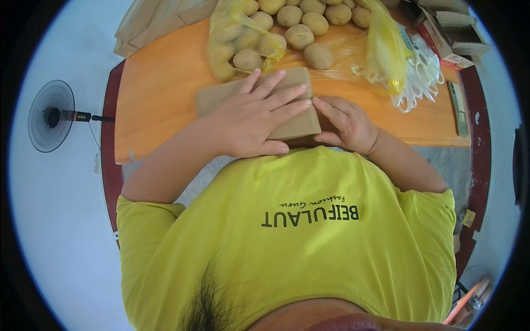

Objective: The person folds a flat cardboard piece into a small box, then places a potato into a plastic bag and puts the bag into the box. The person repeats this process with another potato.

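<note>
A small brown cardboard box (295,124) lies near the front edge of the orange table (165,103), close against my torso. My left hand (261,109) rests palm down across its top, fingers spread and pointing to the far right, thumb near the front edge. At the box's right end is my right hand (348,124). Its index fingertip touches the end near the top edge and its thumb is by the front corner, so the end sits between them. The other right fingers are partly hidden. Just beyond the box, potatoes (299,37) lie on and in a yellow plastic bag (223,53).
Brown paper bags (153,25) stand at the far left. At right lie another yellow bag (387,53), white plastic bags (422,78), scissors (421,62) and a phone-like green object (457,108). Open cardboard boxes (449,37) occupy the far right corner. A fan (51,116) stands left.
</note>
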